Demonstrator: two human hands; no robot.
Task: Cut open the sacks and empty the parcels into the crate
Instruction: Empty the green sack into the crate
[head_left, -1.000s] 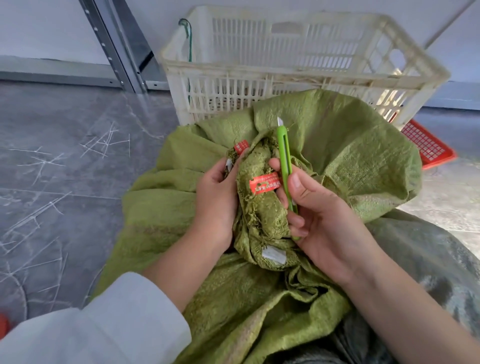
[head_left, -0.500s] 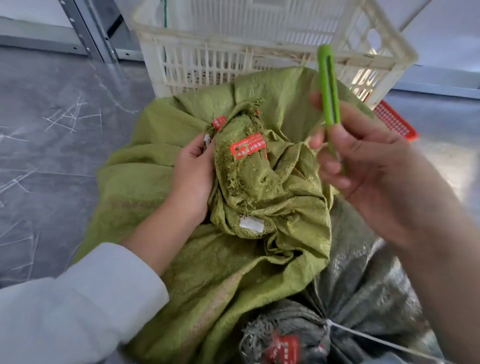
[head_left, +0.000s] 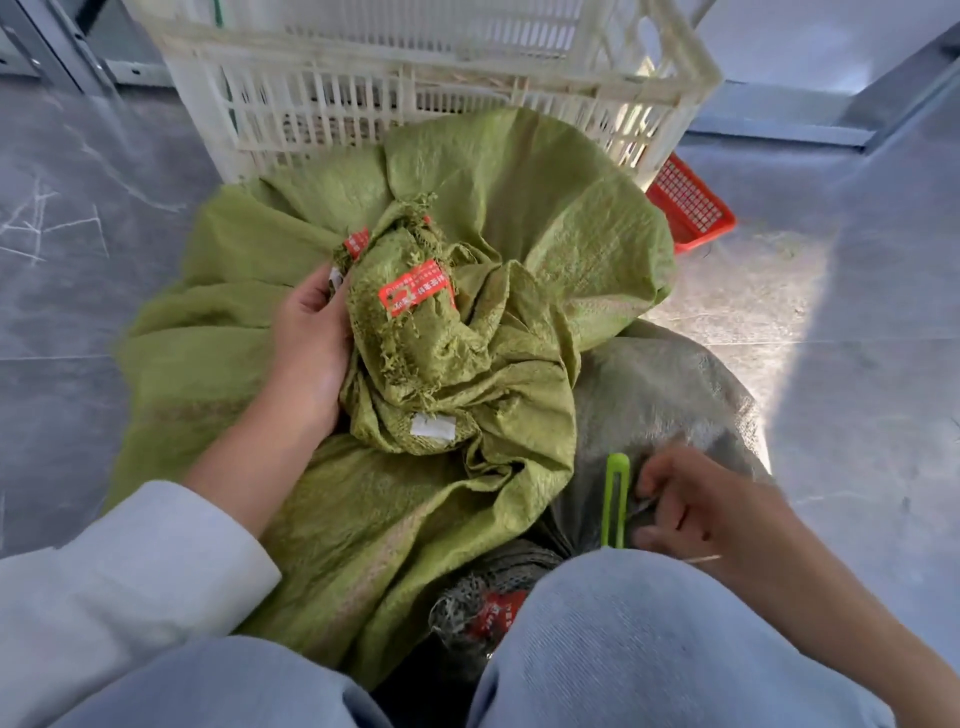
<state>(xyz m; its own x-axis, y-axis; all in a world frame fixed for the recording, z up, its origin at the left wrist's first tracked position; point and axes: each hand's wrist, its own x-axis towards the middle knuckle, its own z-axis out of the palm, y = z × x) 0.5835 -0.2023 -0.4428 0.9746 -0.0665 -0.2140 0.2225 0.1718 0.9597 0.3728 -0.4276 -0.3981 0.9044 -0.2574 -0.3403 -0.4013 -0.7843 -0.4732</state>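
Nearest the camera are the person's two knees in pale blue jeans, with a white sleeve coming in from the left. Between the knees shows the tied, frayed neck of a grey sack, which carries a red tag. The grey sack lies on the floor to the right, partly under the green sack.

Just above the right knee, the right hand is blurred by motion. Its fingers are curled and pinch a bright green cutter, which stands almost upright against the grey sack. I cannot tell whether its blade is out.

Further out, the left hand grips the bunched neck of the green sack from the left, with the palm against the cloth and the fingers wrapped behind it. That neck is crumpled and frayed, and it carries a red label with white print. A small white patch sits lower on the same bunch. The green sack spreads wide over the floor and its far edge leans against the front wall of the crate.

The crate is white slatted plastic and stands upright beyond the sack with its top open. What lies inside it is too dim to make out through the slats. A red mesh basket pokes out from behind the crate's right corner, low on the grey floor
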